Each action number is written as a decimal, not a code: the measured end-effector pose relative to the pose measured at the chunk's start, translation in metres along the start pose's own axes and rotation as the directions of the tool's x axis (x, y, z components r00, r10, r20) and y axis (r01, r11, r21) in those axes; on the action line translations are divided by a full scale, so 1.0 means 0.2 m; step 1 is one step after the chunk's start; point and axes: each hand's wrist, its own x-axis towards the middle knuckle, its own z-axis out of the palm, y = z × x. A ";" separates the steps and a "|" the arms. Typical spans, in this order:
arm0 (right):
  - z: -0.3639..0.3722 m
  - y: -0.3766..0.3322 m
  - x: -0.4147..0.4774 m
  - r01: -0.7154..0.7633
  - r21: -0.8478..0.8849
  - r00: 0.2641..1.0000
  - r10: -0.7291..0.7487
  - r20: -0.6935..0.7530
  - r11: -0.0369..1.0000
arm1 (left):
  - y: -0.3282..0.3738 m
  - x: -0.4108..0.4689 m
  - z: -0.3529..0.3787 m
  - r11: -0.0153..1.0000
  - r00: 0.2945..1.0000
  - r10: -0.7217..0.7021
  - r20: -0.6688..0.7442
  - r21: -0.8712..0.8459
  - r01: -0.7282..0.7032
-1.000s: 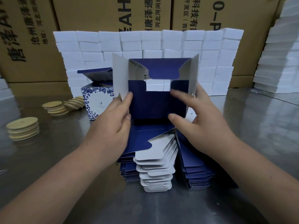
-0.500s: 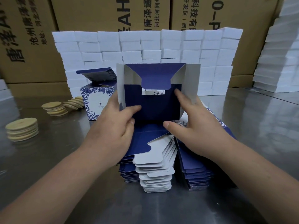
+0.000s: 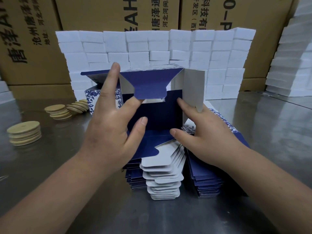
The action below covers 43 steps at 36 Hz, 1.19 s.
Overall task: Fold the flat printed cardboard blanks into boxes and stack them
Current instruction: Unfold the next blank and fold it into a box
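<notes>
Your half-folded box [image 3: 157,114] stands on the stack of flat blanks [image 3: 162,179], which shows at its 6 o'clock. Your left hand [image 3: 109,125] is spread wide on its 9 o'clock side, fingers straight against the flaps. At 3 o'clock your right hand [image 3: 207,137] lays a straight forefinger inside. Its other fingers are hidden, so I cannot tell its grip.

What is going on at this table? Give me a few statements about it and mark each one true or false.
1. The left hand and right hand both touch a half-folded box. True.
2. The box is red inside. False: it is dark blue.
3. Flat blanks are piled under it. True.
4. The round discs lie to its right. False: they lie to its left.
5. White blocks are stacked behind it. True.
</notes>
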 end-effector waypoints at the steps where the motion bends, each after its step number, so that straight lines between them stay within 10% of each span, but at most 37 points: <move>1: 0.00 0.00 0.00 0.005 0.002 1.000 -0.005 -0.002 1.000 | 0.00 0.00 0.00 1.000 1.000 -0.006 -0.013 -0.003 0.006; 24: 0.00 -0.02 -0.02 0.081 0.032 0.997 -0.081 -0.018 0.996 | -0.06 0.02 -0.02 0.941 0.998 0.040 -0.057 -0.332 -0.057; 43: -0.01 -0.03 -0.03 0.082 0.087 0.996 -0.078 -0.045 0.993 | -0.16 0.03 -0.03 0.986 0.974 0.065 -0.219 -0.134 -0.096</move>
